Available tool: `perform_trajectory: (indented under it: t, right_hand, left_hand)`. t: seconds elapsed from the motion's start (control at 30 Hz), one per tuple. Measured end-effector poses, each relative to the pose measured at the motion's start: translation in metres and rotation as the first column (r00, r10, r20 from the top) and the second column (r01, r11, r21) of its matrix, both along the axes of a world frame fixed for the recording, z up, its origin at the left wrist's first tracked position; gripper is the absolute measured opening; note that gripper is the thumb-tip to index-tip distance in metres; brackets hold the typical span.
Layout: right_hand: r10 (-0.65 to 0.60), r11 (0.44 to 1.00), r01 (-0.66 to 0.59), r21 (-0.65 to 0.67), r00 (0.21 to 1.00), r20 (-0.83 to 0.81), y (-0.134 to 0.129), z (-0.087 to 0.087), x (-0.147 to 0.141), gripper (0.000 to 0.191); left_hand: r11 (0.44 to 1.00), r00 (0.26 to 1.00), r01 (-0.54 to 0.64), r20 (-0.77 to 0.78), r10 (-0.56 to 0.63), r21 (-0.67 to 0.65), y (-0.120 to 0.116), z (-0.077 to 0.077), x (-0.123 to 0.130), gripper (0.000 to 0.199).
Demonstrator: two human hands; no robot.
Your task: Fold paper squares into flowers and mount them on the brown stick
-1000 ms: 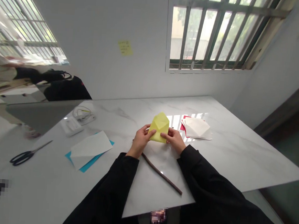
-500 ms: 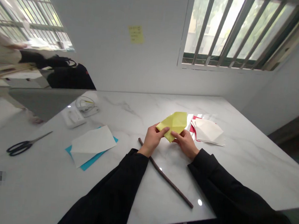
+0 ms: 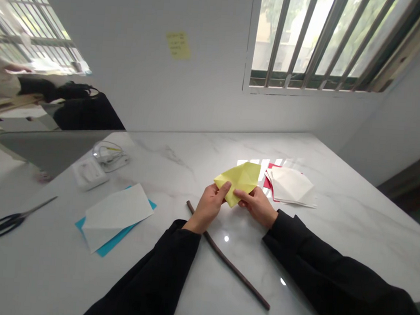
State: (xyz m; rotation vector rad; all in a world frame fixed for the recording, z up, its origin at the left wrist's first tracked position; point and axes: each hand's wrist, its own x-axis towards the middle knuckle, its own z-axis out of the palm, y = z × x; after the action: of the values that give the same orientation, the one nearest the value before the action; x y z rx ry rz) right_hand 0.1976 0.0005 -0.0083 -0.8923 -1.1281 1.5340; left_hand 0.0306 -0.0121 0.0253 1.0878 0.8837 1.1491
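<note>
A creased sheet of yellow paper is held up over the table between both hands, its lower corner pointing down toward me. My left hand is closed on its left side, thumb on the front face. With thumb on top and fingers behind, my right hand pinches the lower right part. The fingers behind the paper are partly hidden. Below the hands a thin dark brown stick lies slantwise on the marble-patterned table, its upper part passing behind my left wrist.
To the right lies a stack of white and red paper. At left are white and blue sheets, scissors with black handles, and a white case beside a coiled cable. A yellow note sticks to the wall.
The view has shifted, so the things at left appear farther left and lower. Both hands still hold the yellow paper, which looks slightly lower and tilted differently.
</note>
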Motion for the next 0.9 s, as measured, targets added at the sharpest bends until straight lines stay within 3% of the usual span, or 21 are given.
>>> perform_trajectory:
  t: [0.1,0.2,0.4,0.57,0.73,0.83,0.9]
  right_hand:
    - [0.022,0.999,-0.026,0.038,0.993,0.112,-0.002,-0.001,0.001,0.045]
    - [-0.002,1.0,0.0,0.018,0.996,0.085,0.0,0.001,0.002,0.047]
    - [-0.155,0.988,0.155,0.012,0.978,0.138,0.004,0.008,0.006,0.05]
    - [-0.193,0.981,0.192,0.023,0.968,0.16,0.001,0.008,0.004,0.048]
    - [-0.094,0.993,0.08,0.085,0.981,0.169,0.005,0.015,0.013,0.047]
    - [-0.2,0.962,0.152,0.225,0.958,0.205,0.014,0.023,0.028,0.048]
    - [-0.215,0.958,0.156,0.24,0.946,0.244,0.018,0.027,0.037,0.044]
  left_hand:
    - [0.998,0.993,-0.058,-0.099,0.058,-0.002,0.002,-0.008,-0.002,0.058]
    - [0.993,0.98,-0.12,-0.161,0.117,-0.012,0.005,-0.013,-0.007,0.053]
    - [0.988,0.953,-0.154,-0.265,0.145,-0.011,0.003,-0.006,-0.008,0.045]
    - [0.996,0.969,-0.084,-0.23,0.087,0.022,-0.002,-0.003,-0.004,0.044]
    - [0.995,0.961,-0.098,-0.259,0.099,0.018,0.0,-0.002,-0.012,0.043]
    - [1.0,0.94,0.017,-0.341,-0.02,-0.012,0.002,0.003,-0.02,0.039]
    - [0.993,0.92,0.116,-0.375,-0.117,-0.027,0.002,0.006,-0.023,0.034]
